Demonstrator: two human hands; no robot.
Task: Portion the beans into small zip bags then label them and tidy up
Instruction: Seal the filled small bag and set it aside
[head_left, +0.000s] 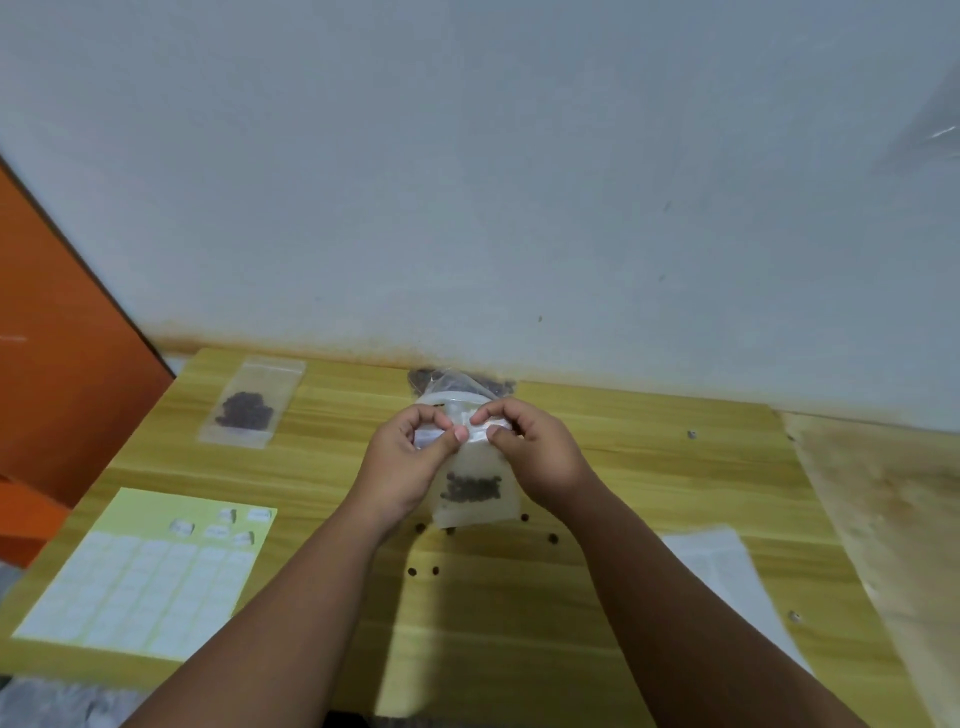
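Several loose beans (435, 570), label sheet (150, 571), filled bag (252, 402) nearby; left hand (410, 462) and right hand (535, 457) pinch the bean-holding zip bag (475, 493) top.

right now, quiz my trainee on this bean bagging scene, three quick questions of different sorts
1. True or false: both hands pinch the top of the held zip bag.
2. Which lies at the table's far left: A) a filled zip bag, B) the label sheet, C) a pair of scissors?
3. What lies scattered on the table below the held bag?

Key
1. True: left hand and right hand grip its top edge.
2. A.
3. Loose beans.
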